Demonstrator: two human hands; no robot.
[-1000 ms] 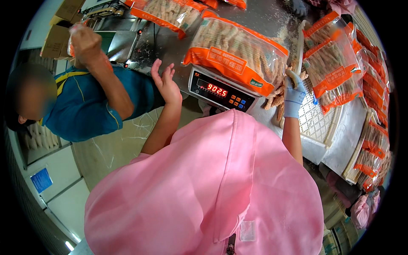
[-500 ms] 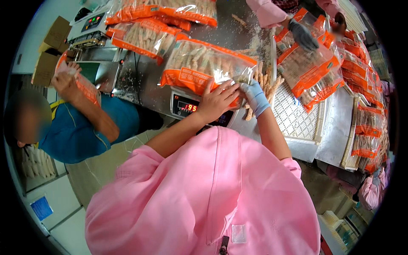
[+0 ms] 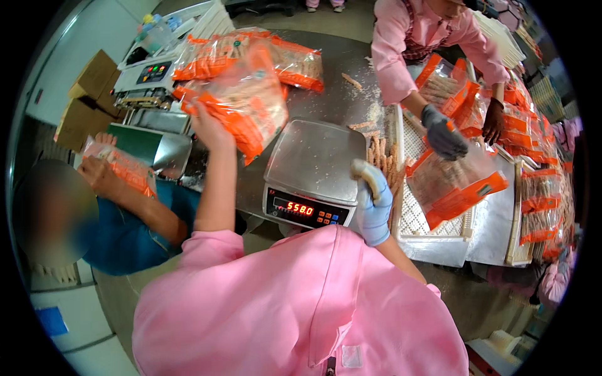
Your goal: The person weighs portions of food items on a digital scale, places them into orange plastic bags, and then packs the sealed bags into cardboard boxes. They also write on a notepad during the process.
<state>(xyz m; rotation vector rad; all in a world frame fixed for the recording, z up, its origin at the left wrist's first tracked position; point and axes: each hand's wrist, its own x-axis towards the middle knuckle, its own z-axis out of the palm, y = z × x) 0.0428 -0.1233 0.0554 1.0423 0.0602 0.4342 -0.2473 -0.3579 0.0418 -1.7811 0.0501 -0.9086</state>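
Note:
My left hand point(image 3: 212, 131) grips an orange-and-clear plastic bag point(image 3: 248, 103) filled with pale sticks, lifted left of the scale and slightly blurred. To the right of the scale is my right hand point(image 3: 374, 213) in a light blue glove, fingers curled around a pale, stick-shaped piece point(image 3: 371, 177). Between my hands stands a digital scale point(image 3: 313, 160); its steel pan has only crumbs on it and its red display is lit. Beside my right hand, loose tan crumb-coated sticks point(image 3: 379, 152) lie on the steel table point(image 3: 342, 59).
More filled bags point(image 3: 301, 62) lie at the far left, by a sealing machine point(image 3: 149, 78). At left a co-worker's hand point(image 3: 100, 175) holds another bag. Across the table a co-worker's grey-gloved hand point(image 3: 445, 135) is over a bag point(image 3: 454, 182) on a white perforated tray point(image 3: 433, 229).
The bag has left the scale pan, carried leftward by my left hand. My right hand has come off the bag and lowered, holding a pale piece. The scale's reading has changed.

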